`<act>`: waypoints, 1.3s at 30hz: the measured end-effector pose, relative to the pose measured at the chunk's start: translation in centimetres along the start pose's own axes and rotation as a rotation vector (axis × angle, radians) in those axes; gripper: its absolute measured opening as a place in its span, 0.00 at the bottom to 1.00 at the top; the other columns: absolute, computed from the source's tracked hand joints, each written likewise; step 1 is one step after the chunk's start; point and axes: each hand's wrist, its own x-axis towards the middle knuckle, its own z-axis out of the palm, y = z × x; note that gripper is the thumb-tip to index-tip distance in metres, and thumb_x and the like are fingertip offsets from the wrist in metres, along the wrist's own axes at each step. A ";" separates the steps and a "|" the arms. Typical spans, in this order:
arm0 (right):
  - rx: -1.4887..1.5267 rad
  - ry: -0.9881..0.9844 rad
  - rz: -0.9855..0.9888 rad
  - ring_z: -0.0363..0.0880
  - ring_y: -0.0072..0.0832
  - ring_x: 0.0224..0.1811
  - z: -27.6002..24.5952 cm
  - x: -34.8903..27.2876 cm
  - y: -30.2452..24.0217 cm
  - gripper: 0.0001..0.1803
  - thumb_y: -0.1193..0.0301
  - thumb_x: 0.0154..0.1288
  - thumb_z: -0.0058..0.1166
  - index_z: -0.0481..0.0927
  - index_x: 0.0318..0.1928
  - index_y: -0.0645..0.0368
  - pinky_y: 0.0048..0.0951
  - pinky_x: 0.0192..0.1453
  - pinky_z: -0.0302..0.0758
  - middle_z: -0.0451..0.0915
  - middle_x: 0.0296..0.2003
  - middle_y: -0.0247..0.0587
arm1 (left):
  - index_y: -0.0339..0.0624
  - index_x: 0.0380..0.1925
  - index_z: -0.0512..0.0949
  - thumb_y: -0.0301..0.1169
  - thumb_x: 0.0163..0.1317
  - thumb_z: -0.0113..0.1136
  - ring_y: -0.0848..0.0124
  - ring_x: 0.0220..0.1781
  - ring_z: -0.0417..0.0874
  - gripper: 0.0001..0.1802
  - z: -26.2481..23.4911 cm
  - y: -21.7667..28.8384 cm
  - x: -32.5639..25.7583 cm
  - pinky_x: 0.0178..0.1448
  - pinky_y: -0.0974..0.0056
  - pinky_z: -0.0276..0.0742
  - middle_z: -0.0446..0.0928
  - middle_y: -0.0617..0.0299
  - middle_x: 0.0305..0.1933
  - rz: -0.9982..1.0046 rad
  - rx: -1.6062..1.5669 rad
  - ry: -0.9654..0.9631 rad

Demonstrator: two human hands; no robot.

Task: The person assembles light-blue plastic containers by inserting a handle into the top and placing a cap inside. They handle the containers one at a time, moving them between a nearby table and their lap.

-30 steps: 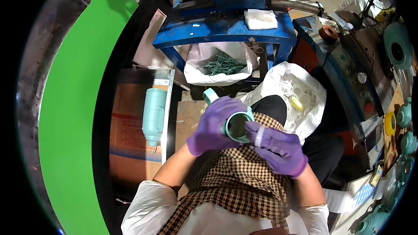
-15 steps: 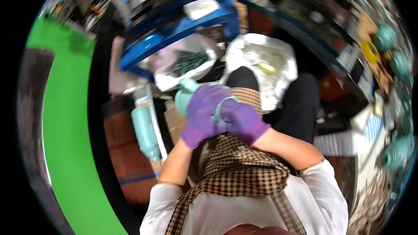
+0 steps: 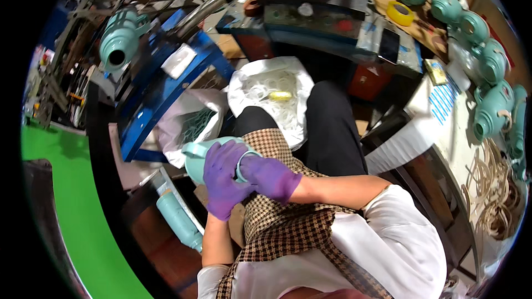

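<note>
Over my lap, a teal plastic jug shell point(image 3: 195, 161) lies tilted on its side, its round open rim turned toward the right. My left hand point(image 3: 223, 177), in a purple glove, wraps round the shell's body just behind that rim. At the opening is my right hand point(image 3: 271, 176), gloved the same way; its fingers go inside the rim and are hidden there, so what they hold cannot be seen. A checked apron point(image 3: 266, 202) lies under both hands.
Past my knees stands a white sack point(image 3: 235, 97) of clear rings with a yellow item. Left of it, another sack point(image 3: 166, 127) holds green strands beside a blue metal frame point(image 3: 149, 113). A teal shell point(image 3: 180, 218) lies at left; several more point(image 3: 490, 111) line the right table.
My view has turned to the right, so the surroundings sit further left and the right table shows more. Both hands stay on the jug shell, the right still at its rim.
</note>
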 end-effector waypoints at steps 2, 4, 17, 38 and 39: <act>0.004 -0.104 0.107 0.80 0.47 0.52 0.3 -0.1 0.1 0.18 0.71 0.63 0.55 0.77 0.53 0.62 0.43 0.54 0.79 0.80 0.50 0.52 | 0.45 0.48 0.83 0.44 0.43 0.76 0.55 0.61 0.82 0.31 0.1 -0.2 -0.1 0.72 0.45 0.68 0.84 0.57 0.53 -0.048 0.003 -0.017; 0.089 -0.074 0.060 0.79 0.41 0.52 -0.3 0.2 -0.2 0.16 0.74 0.64 0.51 0.76 0.53 0.60 0.36 0.56 0.78 0.78 0.52 0.49 | 0.45 0.48 0.83 0.40 0.43 0.76 0.54 0.60 0.82 0.29 0.0 -0.4 -0.3 0.72 0.46 0.68 0.84 0.57 0.53 -0.066 -0.006 -0.001; 0.416 0.067 0.019 0.85 0.43 0.35 -3.7 3.7 -1.6 0.15 0.88 0.53 0.48 0.85 0.37 0.63 0.33 0.40 0.80 0.84 0.33 0.51 | 0.44 0.51 0.81 0.40 0.29 0.80 0.51 0.58 0.81 0.40 -1.8 -3.2 -1.1 0.69 0.48 0.70 0.83 0.54 0.53 -0.178 -0.175 0.022; 0.075 0.138 -0.004 0.81 0.50 0.36 -1.5 2.0 -2.2 0.12 0.83 0.50 0.59 0.82 0.38 0.60 0.41 0.39 0.78 0.80 0.34 0.49 | 0.46 0.50 0.84 0.45 0.37 0.78 0.55 0.62 0.82 0.35 -0.7 -1.2 -1.1 0.71 0.46 0.70 0.84 0.57 0.54 -0.157 -0.079 0.054; 0.073 0.153 0.000 0.82 0.50 0.36 -1.4 2.0 -2.3 0.12 0.82 0.51 0.59 0.83 0.38 0.60 0.41 0.39 0.78 0.80 0.34 0.49 | 0.46 0.50 0.84 0.45 0.37 0.78 0.55 0.62 0.82 0.35 -0.7 -1.1 -1.2 0.72 0.45 0.69 0.84 0.56 0.54 -0.161 -0.081 0.052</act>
